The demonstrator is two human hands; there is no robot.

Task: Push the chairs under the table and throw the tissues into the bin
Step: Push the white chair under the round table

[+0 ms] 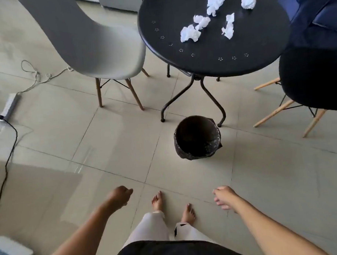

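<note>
Fingers (220, 200) hang loose behind bin (197, 137), table (208, 52).

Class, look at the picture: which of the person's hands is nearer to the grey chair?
Left. The left hand hangs below the grey chair on its side; the right hand is farther right, beyond the bin.

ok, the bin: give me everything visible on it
The bin is a small round container, dark, lined with a black plastic bag whose crinkled edge folds over the rim and down the outside. It stands upright on the tiled floor, just in front of the black round table, close to one of its curved legs without clearly touching. Its inside looks dark; no tissues show in it. Neither hand touches it.
</note>
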